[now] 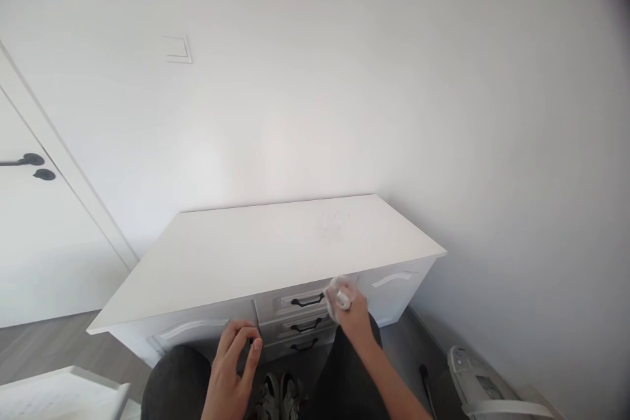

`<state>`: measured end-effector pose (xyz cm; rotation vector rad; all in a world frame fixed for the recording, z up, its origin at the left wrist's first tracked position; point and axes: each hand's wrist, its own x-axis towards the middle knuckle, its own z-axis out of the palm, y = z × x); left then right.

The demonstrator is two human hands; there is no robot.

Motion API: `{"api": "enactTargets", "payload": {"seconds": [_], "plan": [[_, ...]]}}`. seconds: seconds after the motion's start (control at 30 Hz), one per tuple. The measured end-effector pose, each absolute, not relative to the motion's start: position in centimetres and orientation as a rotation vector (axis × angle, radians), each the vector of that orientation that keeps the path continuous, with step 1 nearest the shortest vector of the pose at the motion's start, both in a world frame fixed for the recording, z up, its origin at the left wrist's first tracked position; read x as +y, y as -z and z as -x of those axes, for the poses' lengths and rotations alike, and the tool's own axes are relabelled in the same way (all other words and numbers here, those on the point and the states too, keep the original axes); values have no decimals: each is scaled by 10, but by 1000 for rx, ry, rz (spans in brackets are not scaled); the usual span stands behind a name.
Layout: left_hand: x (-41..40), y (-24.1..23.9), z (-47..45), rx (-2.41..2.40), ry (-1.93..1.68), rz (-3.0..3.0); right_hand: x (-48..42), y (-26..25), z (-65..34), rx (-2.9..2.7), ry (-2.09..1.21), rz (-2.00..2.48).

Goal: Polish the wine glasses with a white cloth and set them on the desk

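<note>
My right hand is closed round a small whitish, partly see-through object, smeared by motion, so its kind is unclear. It is in front of the top drawer, just below the front edge of the white cabinet. On the cabinet top, towards the right, there is a faint clear shape; I cannot tell whether it is a clear item or wet marks. Over my left knee, my left hand is loosely bent, thumb apart from the fingers, with nothing visible in it.
Three drawers with black handles face my knees. A white door with a black lever stands at left, and a switch plate is on the wall. A white appliance is at lower right, a white furniture edge at lower left.
</note>
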<state>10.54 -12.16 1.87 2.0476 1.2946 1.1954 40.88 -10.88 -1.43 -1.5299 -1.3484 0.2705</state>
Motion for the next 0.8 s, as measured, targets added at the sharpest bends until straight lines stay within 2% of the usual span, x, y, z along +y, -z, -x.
{"api": "enactTargets", "payload": {"seconds": [0.13, 0.23, 0.53, 0.8], "plan": [[-110, 29, -75, 1459, -1122, -2027, -61, 15, -474, -1238, -190, 1708], [-110, 46, -59, 1481, -1034, -2037, -24, 17, -507, -1235, -210, 1847], [-115, 44, -52, 1469, -912, -1939, 31, 33, -533, -1298, -262, 2095], [-119, 50, -58, 1325, -977, -1933, 19, 46, -531, -1351, -90, 2069]]}}
